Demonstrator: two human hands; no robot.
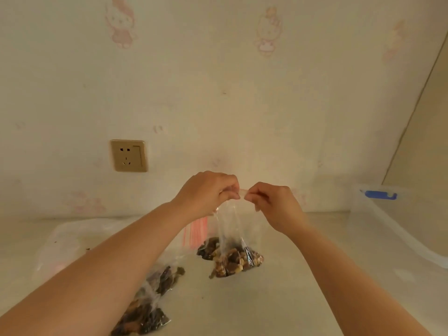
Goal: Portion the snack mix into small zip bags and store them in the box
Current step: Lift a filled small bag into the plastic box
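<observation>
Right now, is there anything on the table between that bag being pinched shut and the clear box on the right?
Nothing visible. Both hands, left hand and right hand, pinch the top of the held bag. The table between it and the clear box looks bare; the other filled bags lie left.

One head-worn view looks forward and down, close over the table (278, 299), facing the wall (218, 93)

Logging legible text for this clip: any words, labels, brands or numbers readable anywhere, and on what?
None can be read.
Wallpaper: faded pink cartoon figures only, no lettering.
Wall socket: no markings visible.
Clear storage box with blue latch: no label seen.
Held zip bag and the filled bags on the table: red seal strip, no print.
</observation>
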